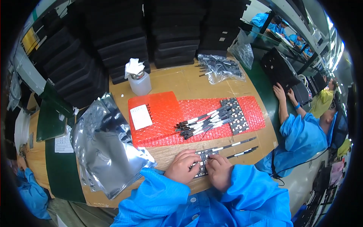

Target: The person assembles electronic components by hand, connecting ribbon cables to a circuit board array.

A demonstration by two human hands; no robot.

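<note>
Close in front of me lies a dark circuit board panel [203, 156] with small pale parts on it. My left hand [183, 166] grips its left side with curled fingers. Against its right side, my right hand [220, 171] has its fingers bent and pressed together; the fingertips partly hide the panel. Two thin black strips with white sections, an upper strip [237, 143] and a lower strip [244, 152], stretch out to the right of the panel. Beyond my hands, a bundle of similar black strips [204, 123] lies beside a second board panel [235, 116] on red bubble wrap [254, 109].
A red bubble bag [162, 106] bears a white paper label [141, 117]. Silver bags [107, 151] lie at left, near a white bottle [140, 84]. Black foam trays [174, 38] are stacked behind. A clear bag of strips [221, 69] lies far right; a co-worker [304, 130] sits at right.
</note>
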